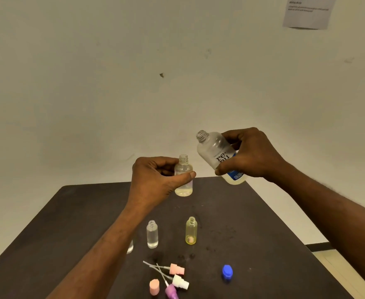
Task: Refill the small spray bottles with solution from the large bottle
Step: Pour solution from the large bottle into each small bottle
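Note:
My left hand [155, 180] holds a small clear spray bottle [183, 180] upright above the table, uncapped, with a little liquid at its bottom. My right hand [250, 156] grips the large bottle [217, 155] with a white and blue label, uncapped, tilted with its mouth up and to the left, close to the small bottle. A clear small bottle [152, 234] and a yellow small bottle [191, 230] stand open on the dark table [263, 223]. Another small bottle [130, 248] is mostly hidden behind my left forearm.
Near the front edge lie a pink spray head [176, 269], a white spray head [180, 282], a purple spray head [171, 290], a pink cap [154, 287] and a blue cap [227, 271]. A wall stands behind the table. A paper notice [308, 11] hangs top right.

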